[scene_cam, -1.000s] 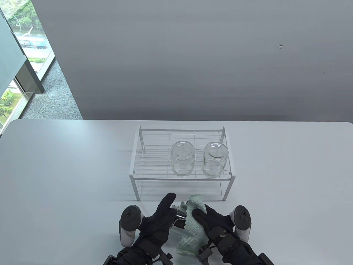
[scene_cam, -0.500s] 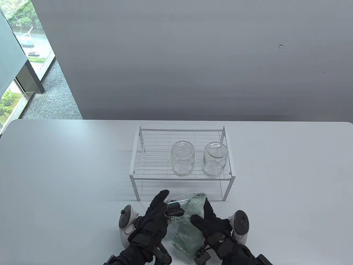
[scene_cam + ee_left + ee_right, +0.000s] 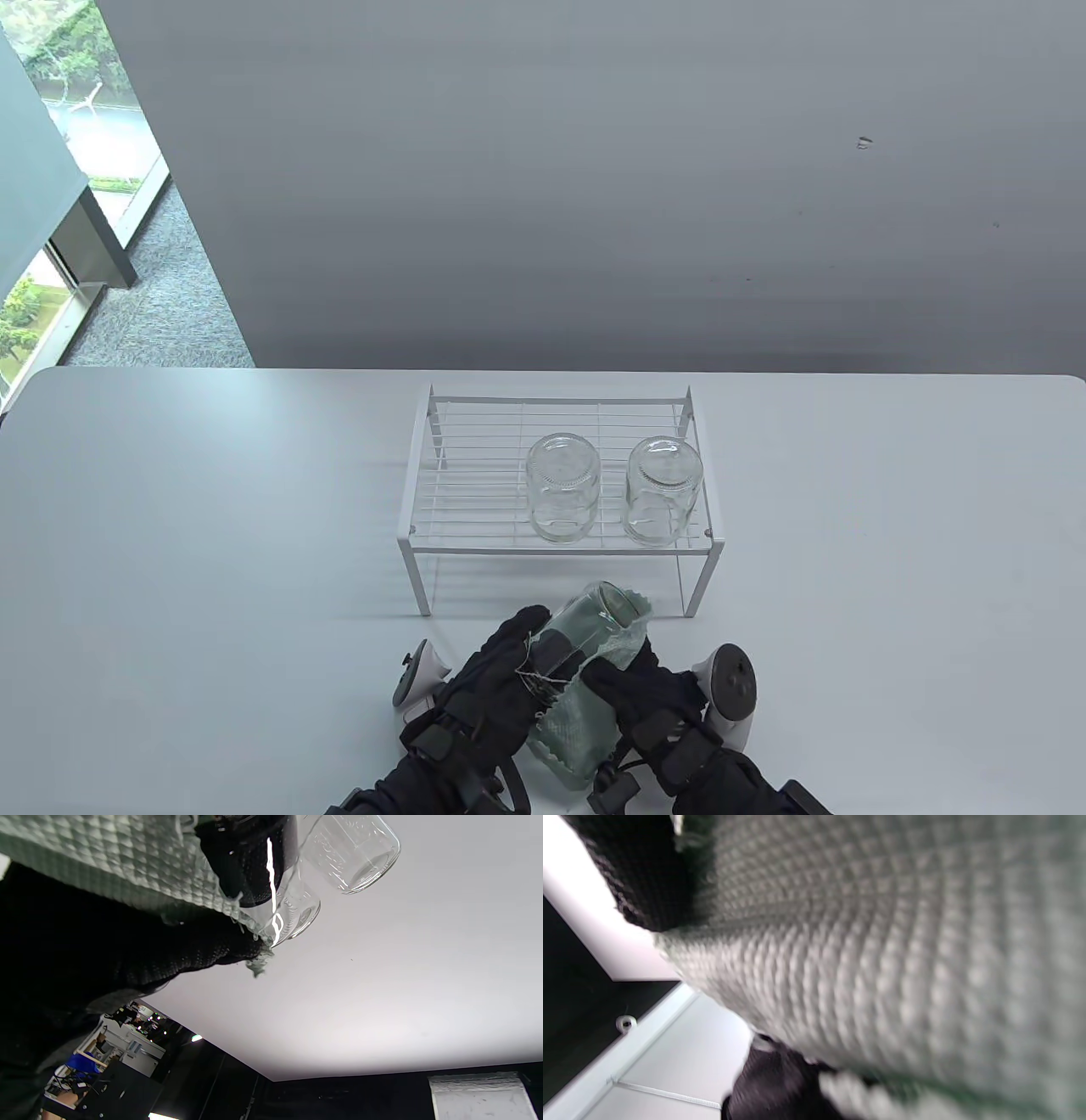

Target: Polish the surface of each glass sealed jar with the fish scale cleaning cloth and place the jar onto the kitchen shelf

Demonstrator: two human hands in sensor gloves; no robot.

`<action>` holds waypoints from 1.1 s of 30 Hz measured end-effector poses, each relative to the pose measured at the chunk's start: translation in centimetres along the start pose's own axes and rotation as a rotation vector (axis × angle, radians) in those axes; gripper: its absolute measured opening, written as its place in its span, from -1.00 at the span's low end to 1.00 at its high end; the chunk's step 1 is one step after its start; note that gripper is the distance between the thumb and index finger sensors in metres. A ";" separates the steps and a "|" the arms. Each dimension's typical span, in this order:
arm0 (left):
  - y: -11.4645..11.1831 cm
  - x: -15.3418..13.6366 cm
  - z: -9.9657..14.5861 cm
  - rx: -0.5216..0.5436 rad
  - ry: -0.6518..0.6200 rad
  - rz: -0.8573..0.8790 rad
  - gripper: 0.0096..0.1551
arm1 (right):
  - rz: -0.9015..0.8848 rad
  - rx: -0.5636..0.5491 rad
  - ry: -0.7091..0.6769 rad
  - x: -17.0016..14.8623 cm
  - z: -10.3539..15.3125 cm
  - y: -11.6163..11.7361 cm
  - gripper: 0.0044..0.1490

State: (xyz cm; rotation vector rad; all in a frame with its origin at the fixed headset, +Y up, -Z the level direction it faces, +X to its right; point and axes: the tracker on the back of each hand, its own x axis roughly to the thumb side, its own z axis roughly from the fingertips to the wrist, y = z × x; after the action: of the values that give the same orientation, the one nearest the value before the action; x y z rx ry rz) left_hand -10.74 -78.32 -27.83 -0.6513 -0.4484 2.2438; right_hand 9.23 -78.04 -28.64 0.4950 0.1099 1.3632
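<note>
A clear glass jar (image 3: 598,620) is held tilted just above the table in front of the shelf, one end pointing up toward the far right. My left hand (image 3: 530,649) grips its near left side with curled fingers. My right hand (image 3: 619,675) grips the green fish scale cloth (image 3: 577,722) and presses it against the jar's right and under side. In the left wrist view the cloth (image 3: 106,861) lies beside the jar (image 3: 297,906). In the right wrist view the cloth (image 3: 882,963) fills nearly everything. Two other jars (image 3: 562,488) (image 3: 663,491) stand on the white wire shelf (image 3: 475,509).
The shelf stands mid-table, and its left half holds nothing. Its front legs (image 3: 422,586) come down just beyond my hands. The white table (image 3: 212,552) stretches wide to left and right. A grey wall rises behind.
The jar has tipped up from lying low between my hands and now shows above the cloth. Both hands drew closer together and shifted slightly right, and the cloth slid under the jar.
</note>
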 end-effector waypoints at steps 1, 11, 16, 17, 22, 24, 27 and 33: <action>-0.1 -0.1 0.0 -0.010 0.000 0.023 -0.40 | -0.001 0.002 -0.001 0.0 0.0 0.2 0.37; -0.1 -0.3 -0.4 -0.036 0.090 -0.222 -0.24 | 0.038 -0.164 -0.031 0.2 0.4 -1.3 0.36; -0.1 0.3 -0.4 0.010 0.134 -0.361 -0.20 | 0.070 -0.187 -0.042 0.4 0.6 -1.8 0.36; -0.2 0.6 -0.3 0.034 0.139 -0.437 -0.20 | 0.066 -0.198 -0.039 0.4 0.6 -1.9 0.36; -0.5 2.2 -0.3 0.082 0.125 -0.838 -0.16 | 0.111 -0.199 -0.039 0.7 0.7 -2.2 0.36; -0.7 2.6 -0.3 0.054 0.125 -0.938 -0.06 | 0.135 -0.174 -0.054 0.9 0.6 -2.2 0.34; -0.9 3.2 -0.3 0.036 0.126 -1.089 0.07 | 0.151 -0.120 -0.058 1.1 0.5 -1.8 0.32; -0.5 3.3 -0.2 0.025 0.110 -0.988 0.20 | 0.137 -0.068 -0.037 1.2 0.5 -1.5 0.24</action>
State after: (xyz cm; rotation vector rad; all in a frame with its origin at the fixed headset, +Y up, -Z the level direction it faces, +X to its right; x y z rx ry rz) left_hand -12.31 -75.51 -28.74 -0.3971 -0.5324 1.2692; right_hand 11.05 -77.25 -28.54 0.4774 -0.0014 1.4861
